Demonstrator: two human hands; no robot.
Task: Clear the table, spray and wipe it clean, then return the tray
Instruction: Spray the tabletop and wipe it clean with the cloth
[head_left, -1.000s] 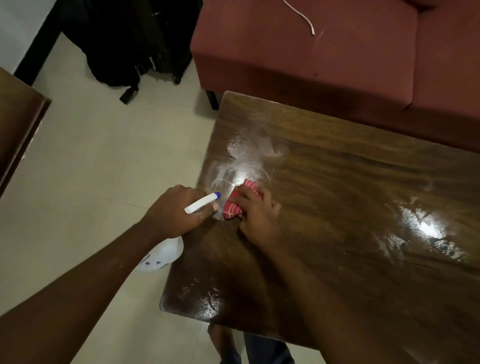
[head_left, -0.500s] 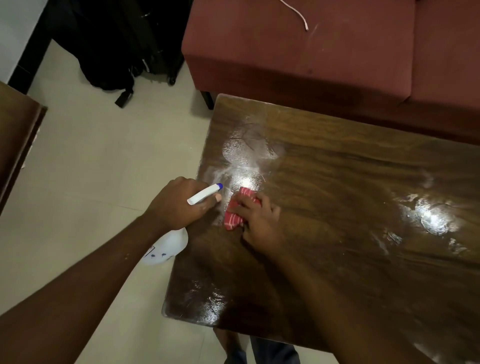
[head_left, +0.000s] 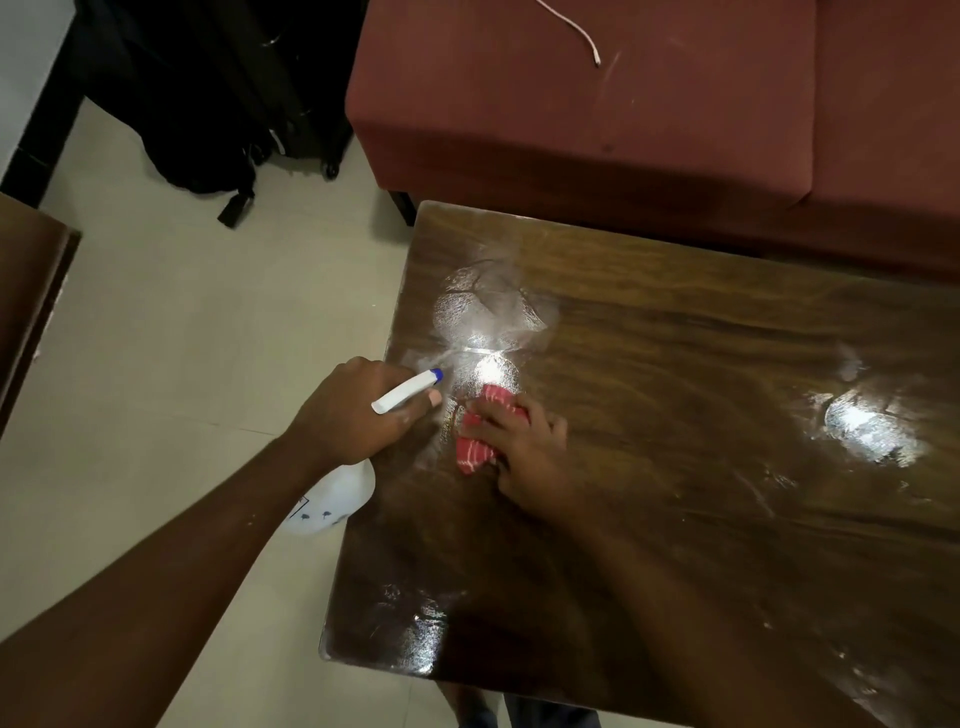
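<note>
At the table's (head_left: 701, 545) left edge, the left hand (head_left: 348, 415) grips a white bottle (head_left: 335, 499). Its fingers are curled round the neck, and one fingertip shows just beneath the spray head. The blue nozzle (head_left: 436, 373) points in over the tabletop. The bottle's body hangs below the hand, just off the table's edge and above the floor (head_left: 182, 338).

Just inside that edge, the right hand (head_left: 530, 452) holds a red cloth (head_left: 474, 452) with pale stripes down on the wood. Its fingers are bent over the bunched cloth and a little spread, with the tips toward the nozzle. Cloth and nozzle are near each other but apart.

A misty wet patch (head_left: 491, 312) shines on the table just beyond the cloth, toward the far left corner. A second gleaming patch (head_left: 872, 426) lies well to the right on the tabletop. A smaller sheen (head_left: 421, 623) sits by the near left corner. Pale smears cross the dark grain elsewhere on the table.

Beyond the table's far edge stands a red sofa (head_left: 571, 130) with a white cord (head_left: 576, 28) on its seat. Off the table's far left corner, a black bag (head_left: 208, 104) rests on the floor by the wall. Well to the left of the table, the corner of another wooden piece (head_left: 26, 291) shows.
</note>
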